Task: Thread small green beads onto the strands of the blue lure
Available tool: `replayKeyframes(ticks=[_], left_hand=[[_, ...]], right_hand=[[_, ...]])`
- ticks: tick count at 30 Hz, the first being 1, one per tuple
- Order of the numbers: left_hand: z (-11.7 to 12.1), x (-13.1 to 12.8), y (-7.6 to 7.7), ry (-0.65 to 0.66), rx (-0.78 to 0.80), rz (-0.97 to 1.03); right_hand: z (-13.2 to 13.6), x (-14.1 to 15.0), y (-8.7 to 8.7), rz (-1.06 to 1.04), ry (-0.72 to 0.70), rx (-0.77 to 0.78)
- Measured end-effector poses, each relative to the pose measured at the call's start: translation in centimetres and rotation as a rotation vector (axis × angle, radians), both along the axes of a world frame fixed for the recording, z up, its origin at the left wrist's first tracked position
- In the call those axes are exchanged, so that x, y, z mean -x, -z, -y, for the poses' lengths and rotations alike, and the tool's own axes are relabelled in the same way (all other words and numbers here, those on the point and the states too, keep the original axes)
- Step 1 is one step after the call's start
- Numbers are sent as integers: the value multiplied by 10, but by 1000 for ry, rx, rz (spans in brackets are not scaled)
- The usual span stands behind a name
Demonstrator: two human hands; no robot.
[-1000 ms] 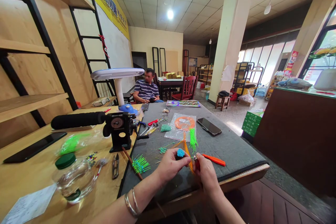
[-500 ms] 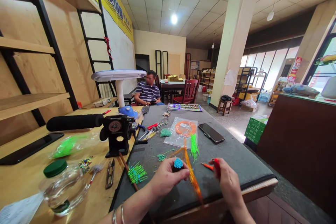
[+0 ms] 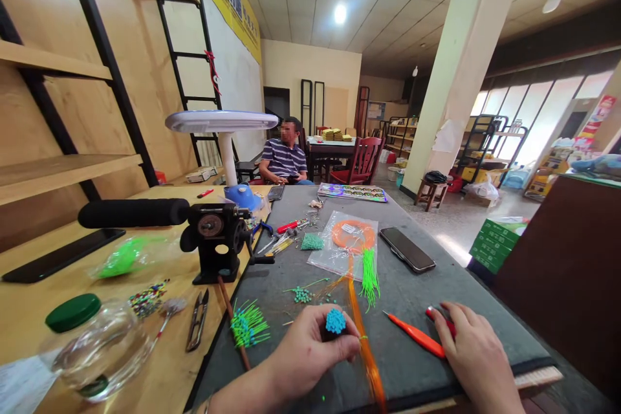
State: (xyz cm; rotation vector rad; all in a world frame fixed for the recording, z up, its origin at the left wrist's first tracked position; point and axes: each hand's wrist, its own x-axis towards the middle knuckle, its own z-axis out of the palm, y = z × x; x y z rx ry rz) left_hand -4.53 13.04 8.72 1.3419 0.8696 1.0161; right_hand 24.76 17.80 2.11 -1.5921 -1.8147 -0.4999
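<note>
With our left hand (image 3: 315, 348) we are holding a blue-tipped bundle (image 3: 335, 321) over the counter's (image 3: 279, 272) near side, fingers wrapping it. Our right hand (image 3: 480, 352) is covering a red tool (image 3: 444, 319) beside an orange pointed tool (image 3: 415, 334); whether those fingers are gripping, we cannot tell.

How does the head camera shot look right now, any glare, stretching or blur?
Head view, top: glare blooms around the lit bulb; head view, right: the window panes wash out nearly white, and the pillar leans, probably wide-lens stretch; head view, foreground: the left hand and orange strands look fairly sharp.
</note>
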Motion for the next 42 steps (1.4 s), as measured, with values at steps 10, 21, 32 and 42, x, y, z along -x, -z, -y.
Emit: replayKeyframes(ticks=[10, 21, 32, 42], left_hand=[[-3, -3, 8, -46, -43, 0], [-3, -2, 8, 0, -130, -80], [4, 6, -5, -84, -436, -353], [3, 5, 2, -62, -535, -352]], right_hand=[[59, 100, -42, -110, -571, -62], [55, 120, -40, -7, -617, -87], [55, 109, -37, -388, -567, 151], [59, 111, -34, -396, -638, 200]])
